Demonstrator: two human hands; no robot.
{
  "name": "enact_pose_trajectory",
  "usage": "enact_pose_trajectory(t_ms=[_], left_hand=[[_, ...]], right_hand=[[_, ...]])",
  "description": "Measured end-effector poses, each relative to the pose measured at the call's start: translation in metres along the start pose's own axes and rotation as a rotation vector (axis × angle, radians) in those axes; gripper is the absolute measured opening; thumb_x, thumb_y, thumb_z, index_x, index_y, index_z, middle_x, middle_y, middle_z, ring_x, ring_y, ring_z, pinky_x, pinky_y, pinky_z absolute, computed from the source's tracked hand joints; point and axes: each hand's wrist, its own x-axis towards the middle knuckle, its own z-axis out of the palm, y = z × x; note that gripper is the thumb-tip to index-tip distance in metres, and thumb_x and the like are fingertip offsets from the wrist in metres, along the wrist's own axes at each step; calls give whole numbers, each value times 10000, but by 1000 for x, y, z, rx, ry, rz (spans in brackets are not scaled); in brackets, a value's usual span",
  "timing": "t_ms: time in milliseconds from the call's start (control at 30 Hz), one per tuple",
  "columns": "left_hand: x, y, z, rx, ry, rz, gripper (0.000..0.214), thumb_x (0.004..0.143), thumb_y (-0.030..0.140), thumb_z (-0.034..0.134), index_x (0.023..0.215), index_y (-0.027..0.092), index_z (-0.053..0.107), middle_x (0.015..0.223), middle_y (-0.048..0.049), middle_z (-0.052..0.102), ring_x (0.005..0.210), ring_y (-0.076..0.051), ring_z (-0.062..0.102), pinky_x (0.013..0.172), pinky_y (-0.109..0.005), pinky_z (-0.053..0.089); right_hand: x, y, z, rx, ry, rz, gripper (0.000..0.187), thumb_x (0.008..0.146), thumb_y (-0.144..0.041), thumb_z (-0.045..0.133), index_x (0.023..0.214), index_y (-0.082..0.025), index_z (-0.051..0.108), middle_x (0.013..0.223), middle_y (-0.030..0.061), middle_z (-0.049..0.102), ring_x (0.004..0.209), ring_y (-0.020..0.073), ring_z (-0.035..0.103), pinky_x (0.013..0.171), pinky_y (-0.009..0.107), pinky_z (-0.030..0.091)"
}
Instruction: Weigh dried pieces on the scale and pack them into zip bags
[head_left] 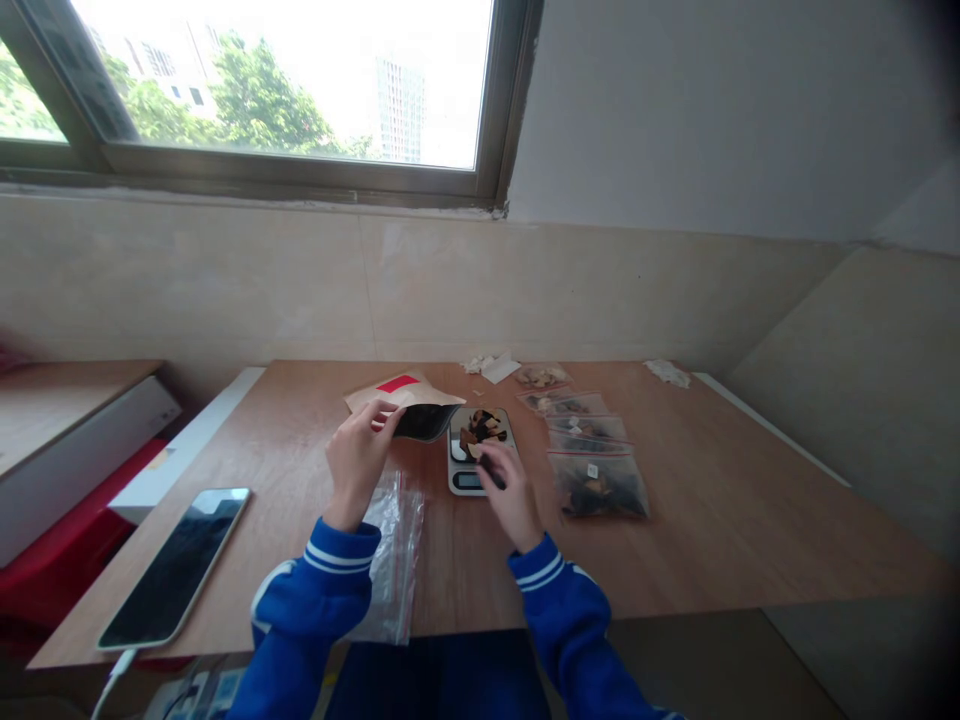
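I look down on a wooden table [712, 520] under a window. A phone [176, 565] lies face up at its left edge. Clear empty bags [397, 560] sit under my left forearm, and a row of filled bags [600, 485] runs along the right side.

Mid-table, just left of the scale [476, 450], lies a kraft pouch [409, 405] with its mouth open toward me. My left hand [360, 460] pinches the near lip of that mouth between thumb and fingers. I judge the pouch to be light, creased paper that is soft enough to fold shut, so the lip is the best place to hold it.

My right hand [514, 495] curls over the scale's front edge. I cannot tell whether its fingers press on anything.

Dried pieces [482, 428] are heaped on the scale. They look brittle, light and easy to scatter, so they are best taken gently from above.
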Motion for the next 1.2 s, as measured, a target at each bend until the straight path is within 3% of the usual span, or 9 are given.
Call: enact_pose_trajectory(t_ms=[100,133,233,333,467,633,800,967,1200], left_hand=[[0,-1,-2,-9,-1,-16,211,871,457,586,871,275,692,811,27,717,726,-136,657,600,-225,357],[-1,0,-3,-10,0,-25,213,869,461,588,868,276,693,804,29,715,726,-135,657,600,-224,358],[-1,1,-4,-6,3,-42,213,860,468,596,865,281,696,785,34,708,727,-135,655,599,-222,359],[-2,1,-4,-4,-1,-43,216,860,471,595,863,281,697,785,34,709,726,-134,655,598,-222,360],[-1,2,-4,-4,-1,-43,220,862,474,591,863,283,699,781,32,710,725,-136,657,600,-221,368],[1,1,-3,4,15,-38,202,859,459,602,873,286,704,797,33,717,731,-139,663,600,-224,368],[1,-2,1,-14,21,-11,194,859,460,607,867,290,699,844,48,728,717,-126,665,600,-225,369],[1,-4,1,-13,51,11,179,862,443,609,870,290,701,855,51,725,707,-118,661,592,-224,367],[17,4,-18,114,324,89,253,898,458,541,889,255,691,854,0,691,747,-159,620,599,-251,359]], right_hand=[[34,41,-25,-81,348,80,285,808,-316,622,1054,-173,618,1059,121,607,908,208,610,818,386,539],[44,55,-31,-86,394,107,299,782,-352,641,1013,-165,616,1018,117,620,870,206,607,799,388,538],[63,86,-38,-75,375,185,338,732,-440,660,917,-160,615,886,100,658,760,196,608,749,386,534],[69,96,-34,-88,235,202,372,719,-499,656,874,-161,644,848,106,687,730,211,623,721,386,530],[70,88,-31,-192,11,126,345,807,-500,591,859,-179,710,873,120,725,816,257,653,775,408,512],[71,84,-40,-322,-87,1,329,908,-411,478,881,-223,747,934,97,728,921,253,641,893,430,459],[69,75,-47,-216,17,8,307,889,-407,497,962,-203,716,995,103,691,956,245,621,832,393,494],[59,37,-53,-116,151,-10,269,921,-323,445,977,-194,675,1028,90,670,970,221,612,873,370,477],[27,22,-55,-151,184,17,247,897,-253,434,855,-199,672,877,58,641,851,207,593,795,340,472]])
